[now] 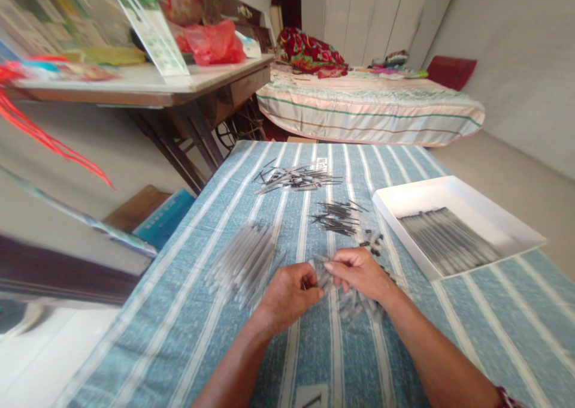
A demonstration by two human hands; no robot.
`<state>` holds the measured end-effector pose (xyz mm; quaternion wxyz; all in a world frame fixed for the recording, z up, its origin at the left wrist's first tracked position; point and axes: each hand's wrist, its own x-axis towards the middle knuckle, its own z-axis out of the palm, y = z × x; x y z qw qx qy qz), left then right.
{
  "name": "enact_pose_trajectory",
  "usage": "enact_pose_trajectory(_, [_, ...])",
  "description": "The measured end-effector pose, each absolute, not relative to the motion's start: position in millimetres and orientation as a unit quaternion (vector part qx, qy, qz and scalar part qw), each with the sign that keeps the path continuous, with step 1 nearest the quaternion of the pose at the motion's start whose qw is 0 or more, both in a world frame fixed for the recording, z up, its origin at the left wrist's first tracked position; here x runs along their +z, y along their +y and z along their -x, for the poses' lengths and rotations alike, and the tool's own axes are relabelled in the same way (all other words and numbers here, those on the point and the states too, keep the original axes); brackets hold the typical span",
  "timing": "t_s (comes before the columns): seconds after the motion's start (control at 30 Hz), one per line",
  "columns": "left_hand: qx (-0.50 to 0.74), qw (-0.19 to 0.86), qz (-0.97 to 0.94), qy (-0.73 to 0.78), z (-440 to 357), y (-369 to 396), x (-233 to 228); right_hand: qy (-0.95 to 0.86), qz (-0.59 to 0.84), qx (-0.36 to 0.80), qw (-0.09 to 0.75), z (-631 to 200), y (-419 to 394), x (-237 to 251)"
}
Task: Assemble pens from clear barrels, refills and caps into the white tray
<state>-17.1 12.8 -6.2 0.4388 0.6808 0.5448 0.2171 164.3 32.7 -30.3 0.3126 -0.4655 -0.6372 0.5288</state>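
My left hand (291, 291) is curled with its thumb and forefinger closed; whatever it holds is hidden. Close beside it, my right hand (362, 271) pinches a blurred clear plastic pen part (320, 269) between thumb and fingers. Left of my hands lies a bundle of frosted grey pen barrels (247, 258). Partly under my right hand is a pile of clear plastic pieces (359, 306), which look like pen caps. Small black plugs (374, 241) lie just beyond the right hand. Further off are short black pen parts (339, 217).
A mixed heap of thin refills and pen parts (300, 177) lies at the far side of the striped tablecloth (215, 342). To the right, a white box (503, 216) holds a row of grey pens (449, 240). Behind stand a cluttered desk (179, 96) and a bed (372, 105).
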Motion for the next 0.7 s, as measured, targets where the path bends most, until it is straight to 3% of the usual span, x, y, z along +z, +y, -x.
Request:
enact_pose_trajectory(0.33, [0.196,0.332,-0.747,0.542,17.7,12.1,-9.7,-0.638,0.482,0.516,0.306,-161.0,31.3,-28.6])
enact_pose_trajectory(0.7, [0.186,0.305,-0.746,0.561,18.1,11.9,-8.5,-0.635,0.476,0.522,0.312,-159.9,31.2,-32.1])
